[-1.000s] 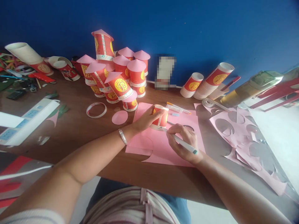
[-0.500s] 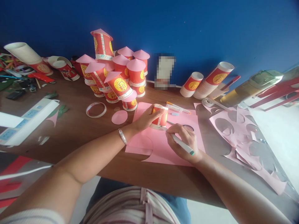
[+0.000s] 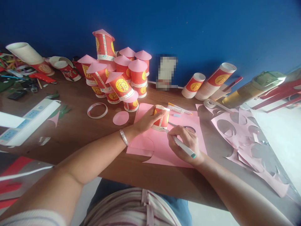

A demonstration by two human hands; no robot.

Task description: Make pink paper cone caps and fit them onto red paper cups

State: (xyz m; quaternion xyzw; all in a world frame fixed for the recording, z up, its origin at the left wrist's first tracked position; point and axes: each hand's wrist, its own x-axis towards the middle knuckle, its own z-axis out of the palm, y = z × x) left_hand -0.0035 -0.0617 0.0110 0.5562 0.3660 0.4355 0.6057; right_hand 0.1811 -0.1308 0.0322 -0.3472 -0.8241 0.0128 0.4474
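Note:
My left hand (image 3: 148, 119) is closed round the side of a red and white paper cup (image 3: 162, 117), which stands rim down on pink paper (image 3: 162, 153). In my right hand (image 3: 184, 141) is a white marker (image 3: 183, 147) with a green end; its tip meets the white band low on the cup, where dark marks show. Scissors (image 3: 190, 128) lie on the paper, partly hidden behind my right hand. Beyond the cup are an orange-and-white marker (image 3: 180, 108) and a small grey-blue block (image 3: 176, 115).
Paper cups with pink cone roofs (image 3: 121, 84) are stacked at the back left. A tape ring (image 3: 97, 110) and pink disc (image 3: 120, 118) lie before them. Cut pink scraps (image 3: 249, 150) cover the right side. A power strip (image 3: 29, 121) sits left, cup stacks (image 3: 216, 81) back right.
The view has shifted very slightly. Both hands, the cup and the marker keep nearly the same places, with the marker tip still at the cup's white band.

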